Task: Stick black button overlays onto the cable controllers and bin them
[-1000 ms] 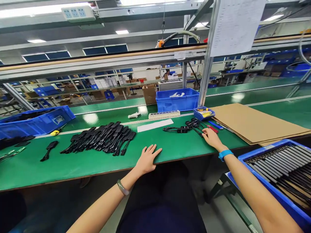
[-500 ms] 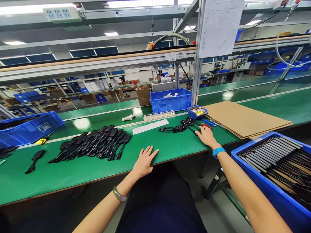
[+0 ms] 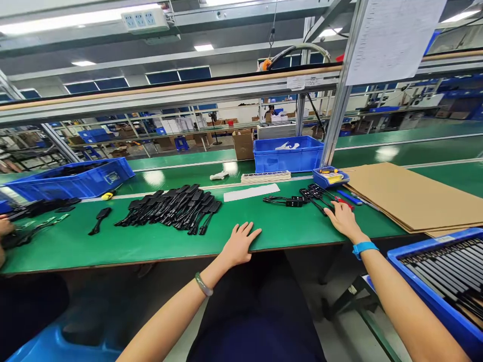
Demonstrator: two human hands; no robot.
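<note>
My left hand (image 3: 238, 245) lies at the front edge of the green tabletop (image 3: 196, 247), fingers spread and nothing in them. Farther right, my right hand (image 3: 344, 221) rests palm down with its fingers stretched out, beside a red-handled tool (image 3: 345, 203) and a few small black modules with cables (image 3: 311, 192). Its fingertips touch or nearly touch a black cable there. More black modules with short leads (image 3: 295, 201) lie just left of that hand. A big pile of black flat-ended cables (image 3: 171, 207) sits left of my left hand, and one single black piece (image 3: 100, 219) lies apart from it.
Behind are a white strip (image 3: 251, 192), a blue bin (image 3: 289, 157), a small blue tray (image 3: 321, 180) and a blue cutter (image 3: 349, 196). Cardboard sheets (image 3: 418, 193) and a filled blue crate (image 3: 449, 274) stand right. At far left a co-worker's hand (image 3: 5, 226) shows.
The view has swung left, so everything sits farther right and the co-worker's hand and a blue stool now show. Both my hands stay about where they were on the table.
</note>
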